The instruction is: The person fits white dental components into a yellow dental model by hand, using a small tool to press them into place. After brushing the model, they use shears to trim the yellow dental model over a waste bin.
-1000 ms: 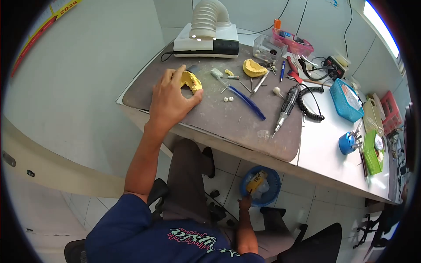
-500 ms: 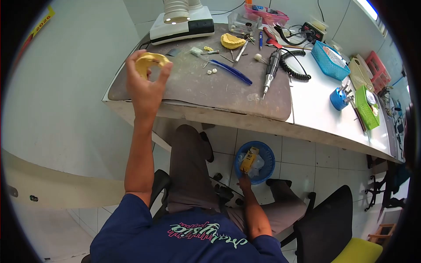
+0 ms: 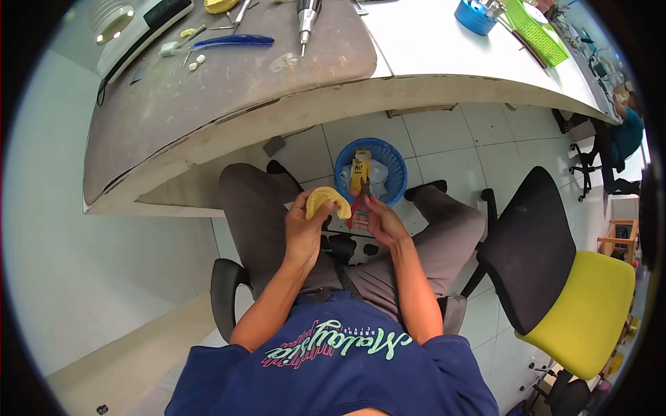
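Observation:
My left hand [image 3: 305, 225] is closed round a yellow horseshoe-shaped dental cast [image 3: 324, 200], held over my lap. Close beside it, my right hand [image 3: 383, 220] grips red-handled pliers [image 3: 359, 208], whose dark jaws point up towards the bin. A small gap separates the cast from the pliers. Below and beyond them on the floor stands a blue basket bin [image 3: 398, 182] with a yellow carton [image 3: 361, 170] and crumpled clear plastic inside.
On the bench mat [image 3: 208, 97] lie a blue-handled brush [image 3: 232, 41], two small white pieces [image 3: 196, 62], a handpiece [image 3: 306, 24] and another yellow cast [image 3: 220, 5]. The bench edge curves above my knees. A black and yellow chair [image 3: 534, 256] stands at right; a person sits farther off.
My left hand has brought the cast down from above the bench to my lap. My right hand has risen from near the bin, now showing pliers. The view has tilted down.

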`<state>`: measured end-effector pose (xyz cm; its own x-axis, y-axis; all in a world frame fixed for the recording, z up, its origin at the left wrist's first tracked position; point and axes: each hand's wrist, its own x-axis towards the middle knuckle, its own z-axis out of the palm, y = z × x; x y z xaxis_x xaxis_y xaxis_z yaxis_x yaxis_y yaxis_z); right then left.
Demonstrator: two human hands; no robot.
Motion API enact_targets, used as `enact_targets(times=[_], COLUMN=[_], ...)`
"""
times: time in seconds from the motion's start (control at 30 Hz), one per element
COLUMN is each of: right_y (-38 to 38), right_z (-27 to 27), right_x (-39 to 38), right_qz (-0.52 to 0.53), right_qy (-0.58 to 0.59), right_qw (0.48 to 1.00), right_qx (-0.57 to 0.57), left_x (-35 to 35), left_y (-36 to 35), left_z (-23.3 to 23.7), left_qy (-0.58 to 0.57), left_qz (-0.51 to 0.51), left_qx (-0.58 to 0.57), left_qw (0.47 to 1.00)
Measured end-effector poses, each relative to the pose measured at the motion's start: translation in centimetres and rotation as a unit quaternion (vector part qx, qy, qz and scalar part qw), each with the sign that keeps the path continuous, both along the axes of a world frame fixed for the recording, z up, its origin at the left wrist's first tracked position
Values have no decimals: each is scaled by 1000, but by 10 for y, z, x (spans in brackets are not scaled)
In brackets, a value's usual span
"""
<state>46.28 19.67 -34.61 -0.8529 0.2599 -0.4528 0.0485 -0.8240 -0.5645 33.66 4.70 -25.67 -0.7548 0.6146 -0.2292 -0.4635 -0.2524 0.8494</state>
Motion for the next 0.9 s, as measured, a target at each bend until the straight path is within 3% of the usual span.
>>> enact_targets(times=[0.1,0.17,0.3,0.43,0.5,0.67,0.73,0.8,0.87,0.9], right_y=[1,1,-12,-27,-34,-54,-58,-54,-53,-54], right_z=[12,18,36,24,24,45,49,27,33,40], right_x=[5,7,15,27,33,30,29,37,35,35], right_qz=[1,-1,-62,-127,-124,-158,-277,-238,-244,-244], right_qy=[54,75,39,-22,-28,-107,-38,-23,68,69], right_qw=[998,997,997,992,991,974,960,971,953,953], right_qx=[-23,-30,10,7,33,119,2,3,-166,-168], left_x=[-8,-7,-10,-14,-11,1,5,7,7,6], left_y=[9,19,29,30,31,34,34,34,33,33], left_z=[-35,-23,-5,-18,-24,1,3,0,-3,-5], left_qy=[-97,-114,-109,-105,-169,-130,-116,-89,-85,-82], left_qz=[-63,-59,-71,-111,-90,-92,-84,-73,-73,-73], left_qx=[-44,-22,13,3,62,-56,-102,-69,-63,-56], left_qw=[992,992,991,988,980,986,984,991,992,992])
